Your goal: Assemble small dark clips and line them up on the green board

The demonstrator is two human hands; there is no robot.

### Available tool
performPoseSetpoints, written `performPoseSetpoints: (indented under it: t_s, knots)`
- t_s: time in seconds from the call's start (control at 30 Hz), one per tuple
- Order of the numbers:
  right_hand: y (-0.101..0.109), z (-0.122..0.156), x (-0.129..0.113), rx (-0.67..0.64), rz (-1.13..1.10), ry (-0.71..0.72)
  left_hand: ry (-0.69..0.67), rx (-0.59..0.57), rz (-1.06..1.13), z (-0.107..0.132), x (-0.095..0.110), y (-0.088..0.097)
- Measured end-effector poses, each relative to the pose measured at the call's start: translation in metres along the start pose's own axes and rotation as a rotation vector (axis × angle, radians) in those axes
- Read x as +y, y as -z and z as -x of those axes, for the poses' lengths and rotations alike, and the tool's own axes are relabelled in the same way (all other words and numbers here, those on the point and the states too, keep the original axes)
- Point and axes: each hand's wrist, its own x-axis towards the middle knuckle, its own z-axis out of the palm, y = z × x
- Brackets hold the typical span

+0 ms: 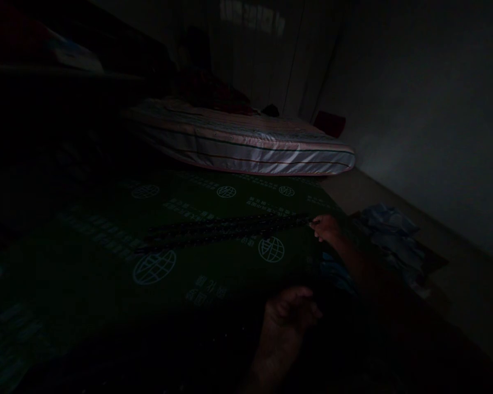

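Green printed surface (217, 265), striped mattress (238, 156) at twelve o'clock.
Dark strands (230, 224) lie mid-surface, already stretched lengthwise; the left hand (290, 312), five o'clock, is curled, contents impossible to tell; the right hand (325, 228), four o'clock, pinches their end, seemingly the only part not laid down.

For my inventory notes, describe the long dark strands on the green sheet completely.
The dark strands look black and narrow, with small pale specks along them. Several lengths run roughly side by side across the printed green sheet, stretched out nearly straight and drawing closer together toward the right. The right hand appears to pinch them at that end; the left hand is apart from them. The dimness hides their material and exact number.
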Motion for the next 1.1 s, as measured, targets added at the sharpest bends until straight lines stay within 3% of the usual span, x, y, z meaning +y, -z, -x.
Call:
performPoseSetpoints:
  t_s: [0.53,1.1]
  knots:
    - [0.000,-0.001,-0.007,-0.025,0.080,-0.060,0.040,0.012,-0.061,0.004,0.001,-0.003]
    - [0.005,0.008,-0.003,-0.028,-0.140,-0.036,0.056,0.000,-0.131,0.005,0.003,-0.004]
